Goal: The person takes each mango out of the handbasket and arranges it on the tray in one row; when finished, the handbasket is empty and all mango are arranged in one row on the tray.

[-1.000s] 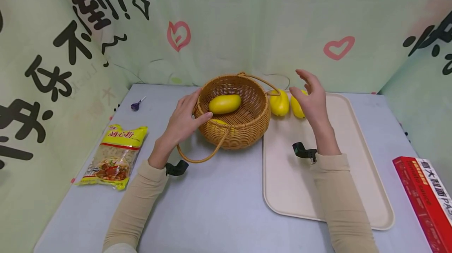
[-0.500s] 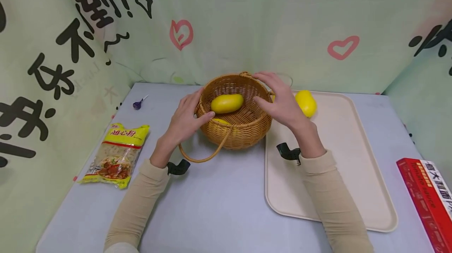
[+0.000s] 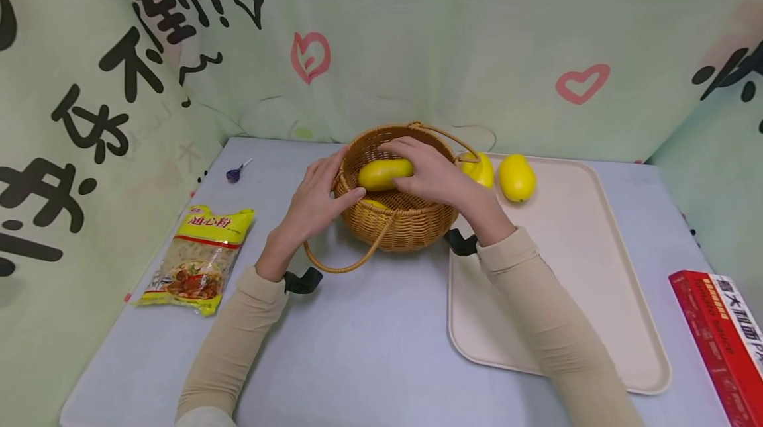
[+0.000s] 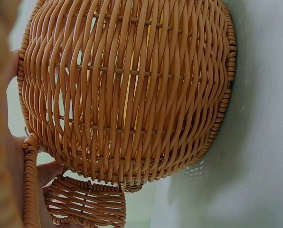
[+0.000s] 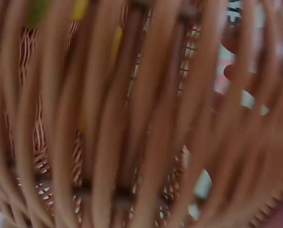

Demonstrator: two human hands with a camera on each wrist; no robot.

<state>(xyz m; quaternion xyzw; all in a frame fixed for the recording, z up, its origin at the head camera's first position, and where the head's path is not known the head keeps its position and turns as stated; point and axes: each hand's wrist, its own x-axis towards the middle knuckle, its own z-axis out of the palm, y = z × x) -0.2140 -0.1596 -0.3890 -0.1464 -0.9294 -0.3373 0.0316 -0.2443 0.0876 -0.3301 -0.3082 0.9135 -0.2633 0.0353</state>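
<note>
A round wicker basket (image 3: 405,232) stands at the back middle of the table, tilted a little toward me. My left hand (image 3: 316,198) holds its left rim, the thumb laid over the edge; the left wrist view shows the woven side close up. Inside lies a long yellow mango-like fruit (image 3: 381,175), and part of another yellow fruit (image 3: 377,204) shows below it. My right hand (image 3: 429,172) reaches over the right rim into the basket, fingers spread above the fruit's right end and thumb near it. Basket weave blocks most of the right wrist view.
Two yellow lemon-like fruits, a left one (image 3: 484,172) and a right one (image 3: 517,177), lie on the beige tray (image 3: 572,268). A yellow pasta bag (image 3: 197,261) and a purple lollipop (image 3: 234,175) are left; a red box (image 3: 712,334) is right.
My right hand has moved left from above the fruits on the tray, across the basket rim and into the basket. The left hand keeps its place on the rim.
</note>
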